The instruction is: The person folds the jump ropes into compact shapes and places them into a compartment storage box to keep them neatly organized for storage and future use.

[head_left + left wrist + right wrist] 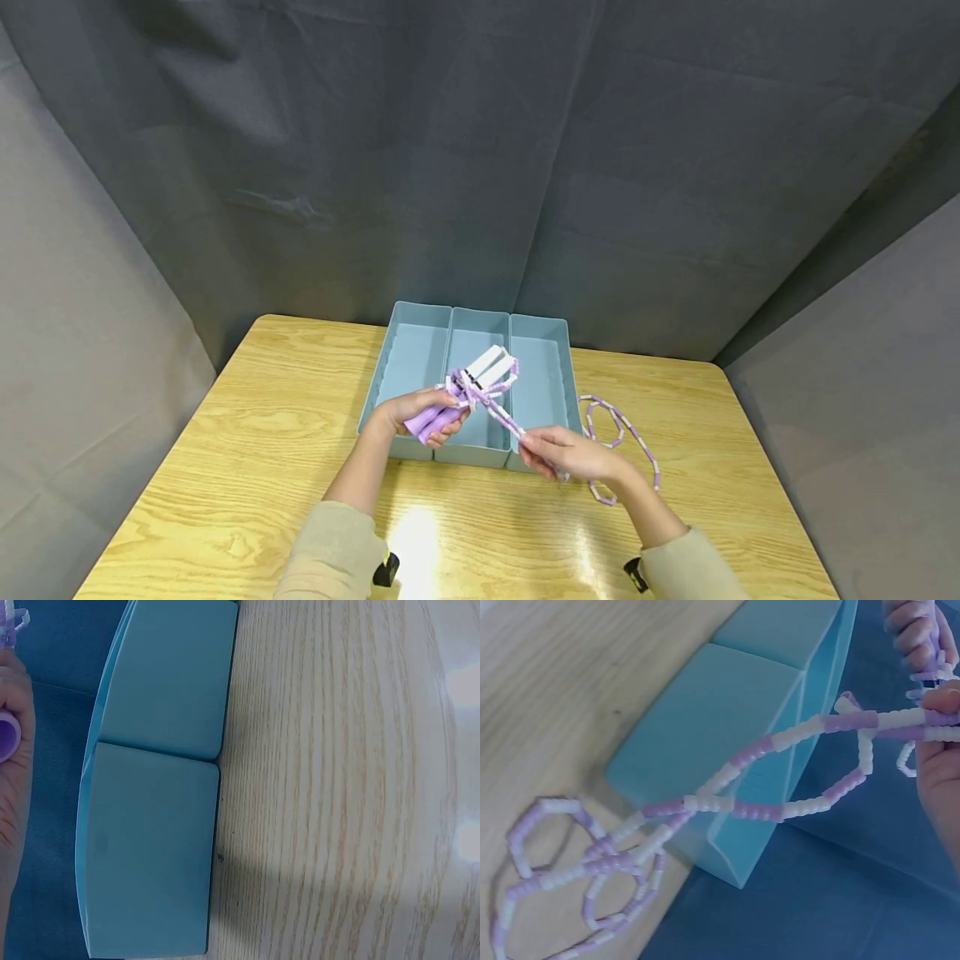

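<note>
Two purple-and-white jump rope handles (431, 419) lie side by side in my left hand (411, 408), which grips them above the tray. Loops of the beaded jump rope (491, 404) wrap around the handles near their middle. My right hand (564, 452) pinches two strands of the beaded rope, lower and to the right, over the tray's front right corner. Between the hands the strands run fairly straight. The rest of the rope (802, 806) trails from the right hand down to the table, where it lies in loose loops. In the left wrist view, only part of the left hand (13, 750) shows.
A blue-grey tray (472, 456) with three long compartments stands at the back middle of the wooden table (285, 433). Dark cloth (420, 167) hangs behind the table, with lighter cloth panels (82, 292) at both sides.
</note>
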Available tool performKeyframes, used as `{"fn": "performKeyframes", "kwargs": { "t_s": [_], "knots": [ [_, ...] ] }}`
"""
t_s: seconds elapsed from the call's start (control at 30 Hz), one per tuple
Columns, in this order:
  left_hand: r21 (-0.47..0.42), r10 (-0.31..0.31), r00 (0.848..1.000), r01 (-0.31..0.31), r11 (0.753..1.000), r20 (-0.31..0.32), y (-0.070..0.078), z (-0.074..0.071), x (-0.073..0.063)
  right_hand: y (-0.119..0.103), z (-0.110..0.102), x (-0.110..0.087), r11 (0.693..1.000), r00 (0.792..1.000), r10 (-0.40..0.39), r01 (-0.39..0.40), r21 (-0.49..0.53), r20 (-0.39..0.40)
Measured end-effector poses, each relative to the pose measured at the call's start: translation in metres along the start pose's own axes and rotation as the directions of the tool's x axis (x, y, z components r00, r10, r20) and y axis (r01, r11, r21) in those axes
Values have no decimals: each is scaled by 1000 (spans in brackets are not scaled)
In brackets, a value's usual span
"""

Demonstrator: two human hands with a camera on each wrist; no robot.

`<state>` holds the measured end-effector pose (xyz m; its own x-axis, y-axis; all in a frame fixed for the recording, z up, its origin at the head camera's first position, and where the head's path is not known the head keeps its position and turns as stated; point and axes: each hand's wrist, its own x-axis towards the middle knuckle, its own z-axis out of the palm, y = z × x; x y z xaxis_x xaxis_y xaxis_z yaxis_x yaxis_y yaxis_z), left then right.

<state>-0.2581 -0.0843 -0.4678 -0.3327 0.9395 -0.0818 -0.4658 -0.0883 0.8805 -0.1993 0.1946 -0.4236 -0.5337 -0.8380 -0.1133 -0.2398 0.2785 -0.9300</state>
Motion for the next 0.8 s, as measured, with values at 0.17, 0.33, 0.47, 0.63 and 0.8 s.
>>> {"fn": "performKeyframes", "kwargs": {
  "t_s": [0.17,0.33,0.47,0.63,0.8],
  "knots": [
    [9,-11,1000,11,1000,0,0,0,0,-7,-3,1,995,999,34,-35,-91,-21],
    [20,-40,999,40,999,-3,2,2,0,-18,-6,2,990,998,61,-64,-126,-29],
    [41,-70,997,71,997,-9,4,5,1,-26,-9,3,982,997,78,-80,-171,-21],
    [56,-106,994,106,993,-10,1,2,3,-35,-13,5,968,998,66,-69,-243,-19],
    [77,-151,988,153,985,-29,-6,-4,7,-44,-17,6,943,997,79,-82,-322,-21]
  ]
}}
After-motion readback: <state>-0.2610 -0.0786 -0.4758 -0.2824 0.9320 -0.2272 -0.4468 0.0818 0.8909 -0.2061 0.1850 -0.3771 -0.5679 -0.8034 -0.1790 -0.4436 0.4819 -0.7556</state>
